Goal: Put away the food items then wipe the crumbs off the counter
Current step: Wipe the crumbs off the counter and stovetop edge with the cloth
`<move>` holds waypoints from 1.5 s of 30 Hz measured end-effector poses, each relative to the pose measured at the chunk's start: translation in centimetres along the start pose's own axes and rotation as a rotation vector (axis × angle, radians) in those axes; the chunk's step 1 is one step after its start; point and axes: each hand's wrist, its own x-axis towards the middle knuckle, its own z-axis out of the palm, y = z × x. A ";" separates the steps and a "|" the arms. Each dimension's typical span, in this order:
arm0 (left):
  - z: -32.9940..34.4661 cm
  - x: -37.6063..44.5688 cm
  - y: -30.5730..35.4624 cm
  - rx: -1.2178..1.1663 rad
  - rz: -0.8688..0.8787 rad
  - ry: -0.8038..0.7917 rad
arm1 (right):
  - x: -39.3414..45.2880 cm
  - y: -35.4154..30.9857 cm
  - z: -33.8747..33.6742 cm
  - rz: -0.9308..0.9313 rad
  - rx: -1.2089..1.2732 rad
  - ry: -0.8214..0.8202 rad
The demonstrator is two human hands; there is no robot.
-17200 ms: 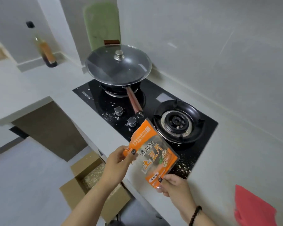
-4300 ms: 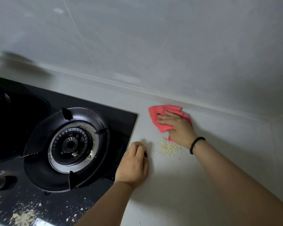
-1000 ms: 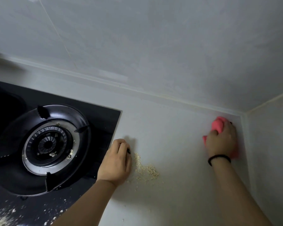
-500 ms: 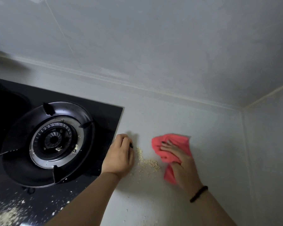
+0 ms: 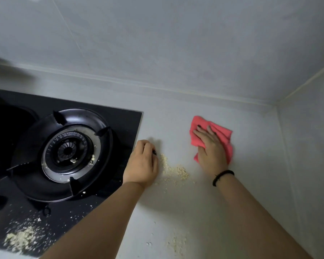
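So from my end of the head cam: my right hand point(image 5: 210, 146) is lying flat on the pink cloth point(image 5: 222, 135), fingers straight and spread, pressing it down on the grey counter point(image 5: 204, 206) at about 2 o'clock from the middle of the view. There's a black beaded bracelet point(image 5: 223, 177) on that wrist.

My left hand point(image 5: 142, 164) is curled into a loose fist right at the stove's right edge, side of the hand on the counter, and as far as I can see it's gripping nothing. The main crumb pile point(image 5: 173, 170) sits just beside it, between the two hands and touching neither the cloth nor my right hand. A thinner scatter of crumbs point(image 5: 176, 242) lies on the counter down at 6 o'clock.

The black glass stove point(image 5: 123, 120) fills the 9 o'clock side. Its burner point(image 5: 69, 149) is the only dish-like thing here, and it has a few crumbs caught in the ring. Another crumb heap point(image 5: 21, 239) is on the glass at 7 o'clock.
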 end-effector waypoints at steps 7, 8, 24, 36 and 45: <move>-0.1 0.0 0.0 -0.010 0.027 0.018 | -3.4 -1.6 -0.7 -0.016 0.169 -0.130; -0.1 -0.1 0.1 -0.008 0.032 0.026 | -4.1 -1.9 -0.7 0.001 0.179 -0.144; -4.0 -8.6 0.6 -0.343 -0.105 0.159 | -16.2 -7.0 -2.4 0.290 1.072 -0.227; -9.5 -15.4 -1.3 -0.562 -0.366 0.152 | 2.5 -9.6 -1.4 0.644 0.878 0.077; -11.6 -16.8 -3.1 -0.573 -0.402 0.166 | 0.9 -12.5 7.7 -0.121 -0.253 -0.433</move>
